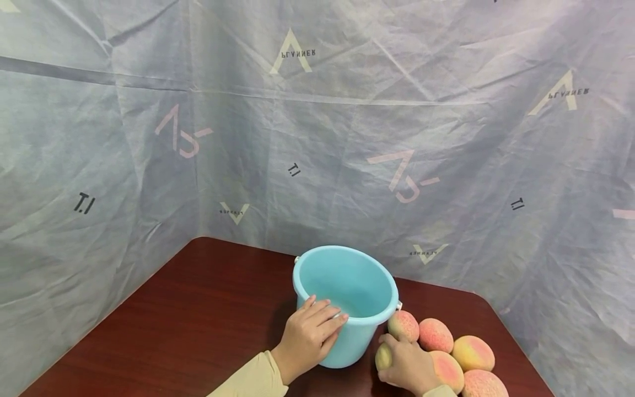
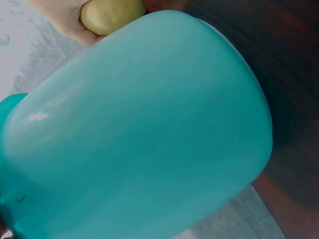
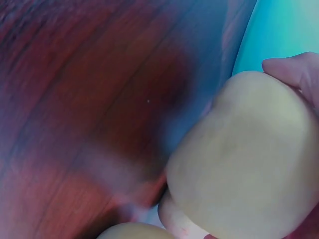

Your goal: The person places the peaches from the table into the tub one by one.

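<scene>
A light blue bucket [image 1: 352,343] stands on the table, its mouth tilted toward me in the head view; no fruit shows inside. My left hand [image 1: 306,337] grips its near rim, fingers lying over the edge. Right of the bucket, my right hand [image 1: 410,368] holds a pale yellow-green peach [image 1: 383,357], thumb and fingers round its sides. That peach [image 3: 244,154] fills much of the right wrist view, close to the bucket wall [image 3: 291,30]. The left wrist view shows mostly the bucket's outside [image 2: 139,129], with the held peach [image 2: 112,16] beyond it.
Several pink-and-yellow peaches lie around my right hand: one [image 1: 404,325] by the bucket, one [image 1: 436,335] behind, others [image 1: 473,353] to the right. The dark red-brown table [image 1: 188,325] extends left. Grey printed cloth [image 1: 317,138] hangs behind its back edge.
</scene>
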`<state>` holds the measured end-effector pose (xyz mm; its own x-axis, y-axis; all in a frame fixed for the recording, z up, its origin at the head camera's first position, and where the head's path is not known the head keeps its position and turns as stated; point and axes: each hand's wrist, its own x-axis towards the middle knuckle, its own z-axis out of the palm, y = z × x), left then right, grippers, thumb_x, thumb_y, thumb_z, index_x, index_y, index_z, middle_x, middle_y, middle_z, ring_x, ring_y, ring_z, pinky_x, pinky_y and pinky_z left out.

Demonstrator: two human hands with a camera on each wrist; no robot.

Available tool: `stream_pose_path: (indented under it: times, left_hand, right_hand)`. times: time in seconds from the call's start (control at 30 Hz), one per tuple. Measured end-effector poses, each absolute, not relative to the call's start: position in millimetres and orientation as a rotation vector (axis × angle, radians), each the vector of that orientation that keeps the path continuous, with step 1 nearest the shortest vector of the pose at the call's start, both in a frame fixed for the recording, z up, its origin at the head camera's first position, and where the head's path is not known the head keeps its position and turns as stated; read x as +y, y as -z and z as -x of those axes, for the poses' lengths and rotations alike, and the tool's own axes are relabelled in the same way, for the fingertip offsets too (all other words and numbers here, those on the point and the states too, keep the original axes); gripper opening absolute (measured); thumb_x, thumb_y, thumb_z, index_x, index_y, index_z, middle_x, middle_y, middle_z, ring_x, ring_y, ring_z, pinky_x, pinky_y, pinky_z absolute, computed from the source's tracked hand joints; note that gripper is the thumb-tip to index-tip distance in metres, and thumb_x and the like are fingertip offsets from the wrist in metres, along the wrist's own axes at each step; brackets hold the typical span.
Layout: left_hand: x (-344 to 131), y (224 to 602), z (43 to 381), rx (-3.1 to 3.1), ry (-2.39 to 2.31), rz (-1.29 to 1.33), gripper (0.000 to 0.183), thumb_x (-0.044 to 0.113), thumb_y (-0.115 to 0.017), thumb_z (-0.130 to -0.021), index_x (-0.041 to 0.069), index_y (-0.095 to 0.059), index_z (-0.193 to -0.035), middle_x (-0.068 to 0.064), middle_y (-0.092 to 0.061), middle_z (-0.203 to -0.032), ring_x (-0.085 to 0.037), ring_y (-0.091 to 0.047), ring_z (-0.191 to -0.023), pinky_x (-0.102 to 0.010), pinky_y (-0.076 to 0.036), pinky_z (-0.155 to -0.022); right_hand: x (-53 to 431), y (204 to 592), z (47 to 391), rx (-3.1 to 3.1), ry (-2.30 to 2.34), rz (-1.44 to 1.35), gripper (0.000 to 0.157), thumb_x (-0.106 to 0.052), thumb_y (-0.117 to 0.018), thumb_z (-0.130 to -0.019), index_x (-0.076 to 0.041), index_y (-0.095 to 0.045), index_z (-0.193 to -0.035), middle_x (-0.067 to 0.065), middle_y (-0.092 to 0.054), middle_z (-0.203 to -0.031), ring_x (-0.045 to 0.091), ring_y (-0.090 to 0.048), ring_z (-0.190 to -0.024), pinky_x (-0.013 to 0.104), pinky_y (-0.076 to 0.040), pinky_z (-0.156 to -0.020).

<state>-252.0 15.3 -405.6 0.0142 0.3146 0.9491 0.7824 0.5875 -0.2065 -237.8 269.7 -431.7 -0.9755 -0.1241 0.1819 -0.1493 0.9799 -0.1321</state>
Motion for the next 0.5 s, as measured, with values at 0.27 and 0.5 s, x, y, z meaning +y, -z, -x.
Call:
stream_pose_path:
  times: [0.27,0.5]
  left_hand:
    - [15.4,405.4,252.4,-1.564,0.463,0.945,0.039,0.021,-0.039,-0.104,0.014,-0.077,-0.099,0.002,-0.072,-0.093,-0.018,-0.068,-0.094,-0.042,-0.054,-0.083]
    - [15.9,404.6,253.6,-1.550,0.460,0.941,0.038,0.021,-0.040,-0.103,0.015,-0.077,-0.098,0.002,-0.071,-0.091,-0.018,-0.068,-0.092,-0.042,-0.054,-0.082]
  right_hand:
    - [269.5,426.5,237.3,-2.919,-0.243,-0.190,0.056,-0.033,-0.078,-0.054,-0.020,-0.065,-0.106,0.006,-0.059,-0.090,0.023,-0.049,-0.065,0.039,-0.040,-0.050]
    - [272.3,419.2,237.5,-2.897,-0.259,-0.161,0.060,-0.034,-0.079,-0.055,-0.019,-0.065,-0.111,0.008,-0.061,-0.094,0.025,-0.051,-0.062,0.039,-0.039,-0.048]
